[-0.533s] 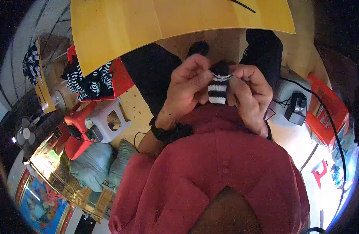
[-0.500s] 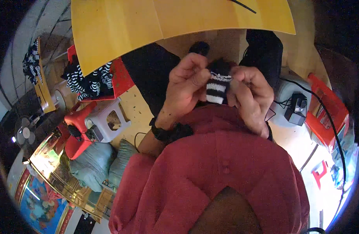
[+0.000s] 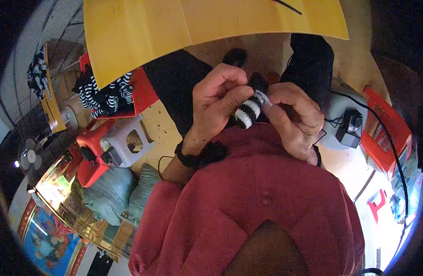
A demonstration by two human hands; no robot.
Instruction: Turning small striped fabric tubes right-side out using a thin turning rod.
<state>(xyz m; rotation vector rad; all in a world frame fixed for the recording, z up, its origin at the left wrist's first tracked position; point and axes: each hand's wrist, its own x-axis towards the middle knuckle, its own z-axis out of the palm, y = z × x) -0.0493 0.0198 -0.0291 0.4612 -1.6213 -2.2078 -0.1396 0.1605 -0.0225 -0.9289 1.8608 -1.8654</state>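
Observation:
A small black-and-white striped knitted piece (image 3: pixel 248 110) sits between my two hands, just above my red shirt. My left hand (image 3: pixel 218 103) curls around its left side, fingers bent over the top. My right hand (image 3: pixel 294 117) pinches its upper right end, where a white bit of yarn shows. The dark top of the piece (image 3: pixel 258 82) pokes up between my fingers. A black band (image 3: pixel 193 158) is on my left wrist.
A yellow tabletop (image 3: pixel 197 27) spans the top, a thin dark needle (image 3: pixel 289 5) lying on it. Left are a red tray (image 3: pixel 142 94) with striped knitted pieces (image 3: pixel 105 94) and a grey stool (image 3: pixel 128 140). Right are a black adapter (image 3: pixel 349 126) and a red crate (image 3: pixel 386 133).
The striped piece has tilted, its lower end swinging left into my left hand. My right hand has shifted slightly on its upper end.

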